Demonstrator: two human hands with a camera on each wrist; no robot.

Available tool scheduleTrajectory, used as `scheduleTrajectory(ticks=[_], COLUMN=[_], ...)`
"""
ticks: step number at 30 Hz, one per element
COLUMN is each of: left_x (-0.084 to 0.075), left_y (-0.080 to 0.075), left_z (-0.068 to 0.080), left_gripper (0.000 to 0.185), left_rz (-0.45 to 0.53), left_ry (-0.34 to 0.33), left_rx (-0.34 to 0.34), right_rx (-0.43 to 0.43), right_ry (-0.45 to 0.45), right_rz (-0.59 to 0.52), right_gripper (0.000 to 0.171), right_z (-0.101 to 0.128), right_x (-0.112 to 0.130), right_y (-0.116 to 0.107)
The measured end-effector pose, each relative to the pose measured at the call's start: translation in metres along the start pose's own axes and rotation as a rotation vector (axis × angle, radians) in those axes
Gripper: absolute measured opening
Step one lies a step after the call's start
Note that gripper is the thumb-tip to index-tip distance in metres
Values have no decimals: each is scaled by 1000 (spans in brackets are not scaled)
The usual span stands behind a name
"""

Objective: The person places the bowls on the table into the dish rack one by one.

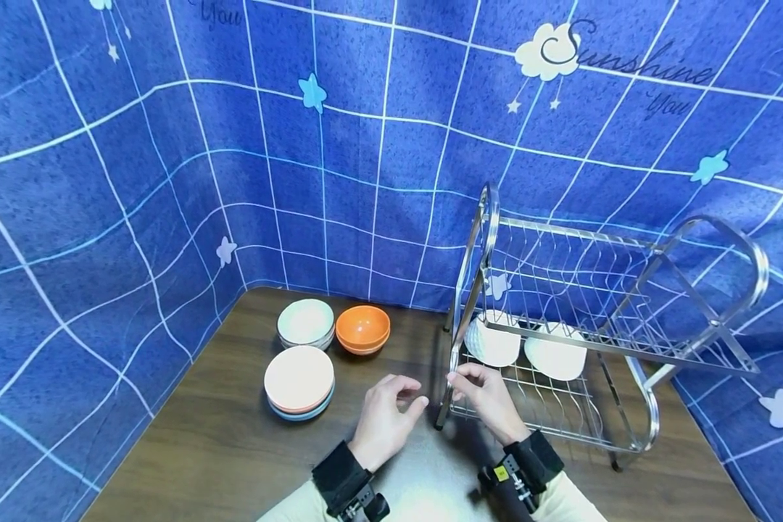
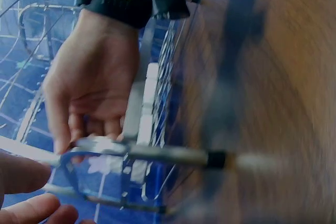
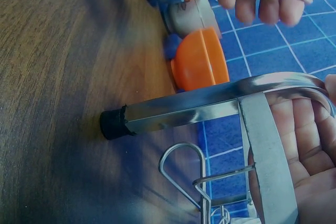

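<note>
A two-tier metal dish rack [image 1: 626, 348] stands on the right of the table. My right hand [image 1: 492, 406] holds the rack's left front post, thumb and fingers bent around the bar. In the right wrist view the metal post [image 3: 181, 109] with its black foot [image 3: 114, 123] runs from the table to that hand. Left of the post, my left hand [image 1: 388, 415] is held with fingers loosely curved and nothing in them. Two white bowls [image 1: 492, 342] lean on the lower tier.
At the left of the wooden table [image 1: 202, 435] sit a stack of plates [image 1: 299, 378], pink above blue, stacked white bowls [image 1: 305, 321] and stacked orange bowls [image 1: 363, 328]. A blue patterned curtain [image 1: 339, 181] hangs behind.
</note>
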State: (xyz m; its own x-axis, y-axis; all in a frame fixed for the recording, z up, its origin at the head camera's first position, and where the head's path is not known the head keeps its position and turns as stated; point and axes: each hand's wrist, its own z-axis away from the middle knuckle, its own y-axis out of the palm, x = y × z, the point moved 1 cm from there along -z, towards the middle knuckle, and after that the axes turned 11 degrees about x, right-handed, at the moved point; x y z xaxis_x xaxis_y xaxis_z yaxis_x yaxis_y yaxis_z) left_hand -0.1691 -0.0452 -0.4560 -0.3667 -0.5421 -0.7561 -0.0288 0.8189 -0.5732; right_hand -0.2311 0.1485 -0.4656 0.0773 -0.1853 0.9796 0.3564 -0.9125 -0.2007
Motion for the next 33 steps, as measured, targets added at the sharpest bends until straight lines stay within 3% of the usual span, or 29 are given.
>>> scheduleTrajectory(ticks=[5, 11, 17, 23, 33], left_x=[4, 4, 9, 25, 59], left_y=[-26, -57, -86, -116, -157], left_z=[1, 2, 0, 2, 14], left_gripper=[21, 27, 31, 30, 35], left_rz=[-117, -150, -212, -267, -404], left_ry=[-29, -58, -45, -57, -180], left_rx=[-8, -48, -118, -161, -156], right_rx=[-1, 7, -12, -17, -17], right_ry=[12, 16, 13, 15, 5], right_rz=[3, -19, 14, 33, 42], right_gripper=[25, 29, 23, 21, 21], right_z=[0, 1, 1, 2, 2], right_x=[0, 0, 2, 2, 0], right_y=[0, 0, -2, -4, -3])
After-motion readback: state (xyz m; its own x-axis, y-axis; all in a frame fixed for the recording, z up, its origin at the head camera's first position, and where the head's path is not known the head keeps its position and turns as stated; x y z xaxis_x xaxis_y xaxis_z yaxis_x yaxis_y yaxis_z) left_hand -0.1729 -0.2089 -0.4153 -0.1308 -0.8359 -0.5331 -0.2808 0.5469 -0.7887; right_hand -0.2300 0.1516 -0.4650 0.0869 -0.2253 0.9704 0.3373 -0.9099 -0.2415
